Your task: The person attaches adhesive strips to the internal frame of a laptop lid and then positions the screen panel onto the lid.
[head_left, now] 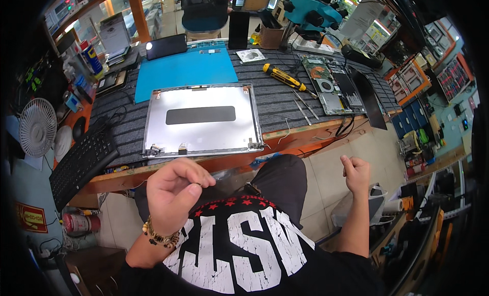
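Grey striped matting (277, 103) covers the bench (305, 134), and on it a silver laptop panel (204, 135) lies flat, with the left hand (174, 194) just short of its near edge, that grip loosely curled and seemingly empty, while the right hand (357, 174) is well to the panel's right, its grip closed, anything inside hidden. Beyond the panel is a blue mat (186, 72); to its right lie a yellow-and-black screwdriver (284, 76), slim metal tools (302, 111) and an opened laptop base (326, 86). Laptop work seems at a point between grasps; handling the panel would call for reaching forward and opening the right grip.
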Demonstrator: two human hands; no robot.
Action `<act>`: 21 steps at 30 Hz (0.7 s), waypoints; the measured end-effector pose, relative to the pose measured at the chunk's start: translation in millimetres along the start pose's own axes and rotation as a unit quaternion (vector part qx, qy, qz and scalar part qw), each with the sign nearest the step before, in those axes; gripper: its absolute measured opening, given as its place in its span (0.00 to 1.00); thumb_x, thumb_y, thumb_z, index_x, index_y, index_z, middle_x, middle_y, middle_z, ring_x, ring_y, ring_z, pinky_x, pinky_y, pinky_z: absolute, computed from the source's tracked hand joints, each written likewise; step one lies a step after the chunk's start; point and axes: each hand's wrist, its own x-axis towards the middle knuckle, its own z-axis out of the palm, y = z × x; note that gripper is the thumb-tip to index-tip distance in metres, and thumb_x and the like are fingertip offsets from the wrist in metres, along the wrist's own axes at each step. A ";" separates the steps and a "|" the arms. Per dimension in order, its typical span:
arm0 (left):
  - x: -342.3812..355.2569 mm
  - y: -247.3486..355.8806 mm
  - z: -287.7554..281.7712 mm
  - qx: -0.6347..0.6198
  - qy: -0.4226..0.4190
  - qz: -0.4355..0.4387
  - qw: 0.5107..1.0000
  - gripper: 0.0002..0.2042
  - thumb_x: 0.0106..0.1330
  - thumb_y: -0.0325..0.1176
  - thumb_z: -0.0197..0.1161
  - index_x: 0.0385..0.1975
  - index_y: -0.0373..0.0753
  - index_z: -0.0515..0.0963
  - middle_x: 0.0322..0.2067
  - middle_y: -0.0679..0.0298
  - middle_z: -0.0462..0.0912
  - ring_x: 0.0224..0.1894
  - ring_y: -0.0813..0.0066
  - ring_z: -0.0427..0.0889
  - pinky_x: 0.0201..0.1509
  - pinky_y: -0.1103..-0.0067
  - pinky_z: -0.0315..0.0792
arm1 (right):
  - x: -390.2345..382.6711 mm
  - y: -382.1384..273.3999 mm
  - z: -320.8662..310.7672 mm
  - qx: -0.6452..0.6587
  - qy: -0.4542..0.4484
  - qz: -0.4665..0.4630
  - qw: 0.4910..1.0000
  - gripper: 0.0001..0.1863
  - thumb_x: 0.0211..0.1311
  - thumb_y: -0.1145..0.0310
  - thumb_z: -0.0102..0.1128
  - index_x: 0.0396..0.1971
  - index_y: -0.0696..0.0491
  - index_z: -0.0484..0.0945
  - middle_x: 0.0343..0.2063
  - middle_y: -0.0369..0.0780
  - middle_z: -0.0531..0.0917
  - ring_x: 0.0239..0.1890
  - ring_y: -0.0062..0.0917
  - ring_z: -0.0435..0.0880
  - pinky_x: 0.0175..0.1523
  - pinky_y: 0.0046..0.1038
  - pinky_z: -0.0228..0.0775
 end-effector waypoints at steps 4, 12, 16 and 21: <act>-1.2 0.2 -5.0 0.009 0.018 0.004 1.000 0.06 0.76 0.26 0.68 0.41 0.30 0.80 0.40 0.56 0.85 0.46 0.64 0.88 0.59 0.65 0.84 | 13.7 67.3 27.6 0.152 0.000 0.044 0.987 0.20 0.82 0.60 0.67 0.28 0.57 0.79 0.22 0.35 0.82 0.21 0.18 0.75 0.28 0.30 0.66; -4.0 4.3 -14.5 0.038 0.076 -0.016 0.996 0.11 0.76 0.34 0.68 0.40 0.32 0.77 0.39 0.56 0.81 0.43 0.61 0.86 0.54 0.65 0.84 | 30.9 93.4 55.1 -0.003 -0.087 0.200 0.976 0.11 0.82 0.70 0.62 0.34 0.58 0.81 0.24 0.38 0.85 0.25 0.20 0.84 0.31 0.31 0.74; 2.1 8.5 -18.1 0.033 0.078 -0.020 0.996 0.11 0.78 0.34 0.66 0.43 0.31 0.77 0.41 0.55 0.81 0.45 0.61 0.86 0.56 0.65 0.83 | 38.6 149.3 57.3 -0.110 -0.081 0.147 0.980 0.14 0.80 0.68 0.64 0.32 0.60 0.84 0.23 0.45 0.88 0.27 0.32 0.89 0.36 0.39 0.79; 6.9 13.3 -21.1 0.041 0.081 0.003 0.996 0.08 0.79 0.29 0.63 0.47 0.29 0.78 0.42 0.55 0.85 0.47 0.65 0.89 0.59 0.67 0.85 | 44.5 165.5 77.9 -0.247 -0.040 0.098 0.963 0.20 0.75 0.60 0.71 0.32 0.64 0.85 0.28 0.58 0.88 0.34 0.61 0.88 0.45 0.53 0.81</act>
